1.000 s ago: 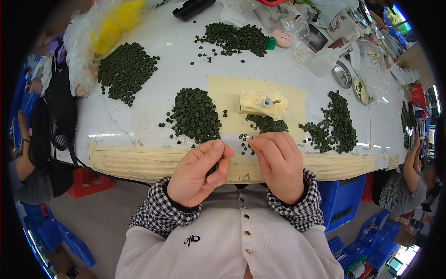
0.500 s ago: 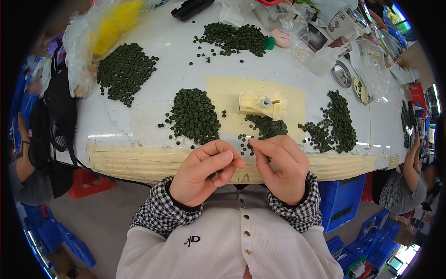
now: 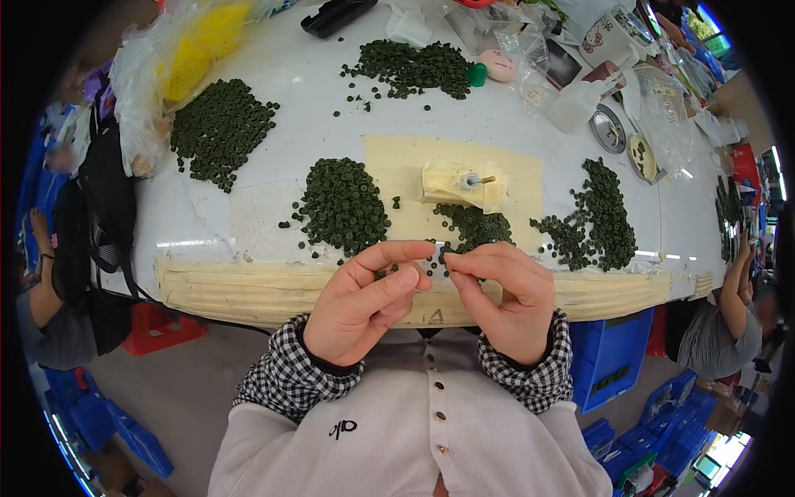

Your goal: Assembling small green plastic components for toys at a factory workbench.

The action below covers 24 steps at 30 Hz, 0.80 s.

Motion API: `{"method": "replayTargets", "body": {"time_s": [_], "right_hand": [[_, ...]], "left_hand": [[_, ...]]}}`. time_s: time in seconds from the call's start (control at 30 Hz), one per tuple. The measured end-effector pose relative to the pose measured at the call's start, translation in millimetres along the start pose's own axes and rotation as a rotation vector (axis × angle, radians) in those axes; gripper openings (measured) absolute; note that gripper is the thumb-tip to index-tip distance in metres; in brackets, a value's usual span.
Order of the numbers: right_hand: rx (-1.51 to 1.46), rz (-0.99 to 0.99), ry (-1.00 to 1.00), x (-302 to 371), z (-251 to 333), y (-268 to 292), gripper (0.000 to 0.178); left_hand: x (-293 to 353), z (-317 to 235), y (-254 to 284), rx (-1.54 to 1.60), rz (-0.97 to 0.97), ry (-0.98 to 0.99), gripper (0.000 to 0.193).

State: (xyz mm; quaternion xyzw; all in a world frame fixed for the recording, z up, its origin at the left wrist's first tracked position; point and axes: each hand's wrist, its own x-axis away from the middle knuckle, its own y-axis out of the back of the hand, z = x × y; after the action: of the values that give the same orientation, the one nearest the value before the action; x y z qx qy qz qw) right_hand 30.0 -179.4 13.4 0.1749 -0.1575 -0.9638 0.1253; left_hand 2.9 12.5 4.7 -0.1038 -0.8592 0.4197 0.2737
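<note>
At the near edge of the table [image 3: 302, 116], the left hand [image 3: 352, 306] is half curled, small green rings [image 3: 382, 273] showing among its fingers. The right hand [image 3: 515, 300] has thumb and forefinger nearly meeting; whether it grips anything cannot be told. Taken from between the hands, one ring heap [image 3: 344, 207] lies at 10 o'clock, another [image 3: 609, 219] at 2, a taped block [image 3: 443, 182] at 1.

Left hand [image 3: 358, 305] (fingers [image 3: 396, 251] half curled) faces the bent right hand [image 3: 512, 300].
</note>
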Motion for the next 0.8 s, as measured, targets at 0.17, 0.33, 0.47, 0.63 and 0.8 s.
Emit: {"method": "replayTargets", "body": {"time_s": [0.17,0.33,0.47,0.63,0.8], "right_hand": [[-0.125,-0.033,-0.120,2.7,1.6,-2.5,0.016],[-0.185,-0.028,-0.163,3.8,3.8,-0.5,0.012],[-0.172,-0.008,-0.106,2.7,5.3,0.8,0.013],[-0.122,-0.014,-0.024,-0.2,3.6,-1.6,0.015],[-0.189,0.004,-0.053,0.4,4.8,-3.5,0.015]], "left_hand": [[0.0,2.5,7.4,0.014,0.024,-0.005,0.016],[1.1,5.2,6.9,-0.030,0.042,-0.051,0.014],[1.5,3.6,5.6,-0.021,0.048,-0.059,0.017],[1.7,4.1,3.1,-0.074,0.010,-0.074,0.019],[1.9,2.8,2.6,-0.075,0.021,-0.091,0.016]]}}
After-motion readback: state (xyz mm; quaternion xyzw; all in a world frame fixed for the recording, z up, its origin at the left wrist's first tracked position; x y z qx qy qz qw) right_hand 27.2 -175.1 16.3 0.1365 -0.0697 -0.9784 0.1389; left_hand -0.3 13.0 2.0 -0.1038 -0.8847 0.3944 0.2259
